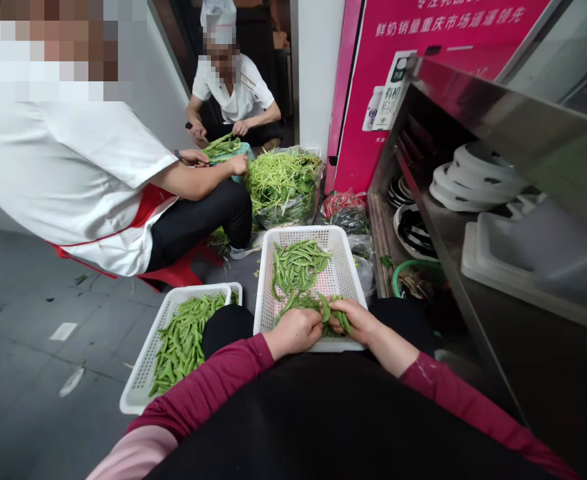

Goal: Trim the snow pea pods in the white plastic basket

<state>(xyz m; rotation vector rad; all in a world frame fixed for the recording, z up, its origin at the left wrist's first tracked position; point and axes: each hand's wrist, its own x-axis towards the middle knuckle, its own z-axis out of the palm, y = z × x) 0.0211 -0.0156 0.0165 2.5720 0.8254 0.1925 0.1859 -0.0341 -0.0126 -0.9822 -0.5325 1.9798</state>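
Note:
On my lap rests a white perforated basket (262, 293) with a heap of green pea pods (298, 265) at its far end and thin green scraps at its near end. My right hand (357, 320) is closed around several pods over the near right part. My left hand (298, 331) is pinched beside it, its fingertips at a single pod (325, 308) held between the two hands. A second white basket (136, 380), at the lower left, holds many more pods (186, 343).
A person in white (73, 153) sits at the left, another (233, 87) squats behind; both handle green stalks. A bag of greens (286, 180) stands beyond my basket. Steel shelving (473, 293) with white dishes (473, 180) is close on the right.

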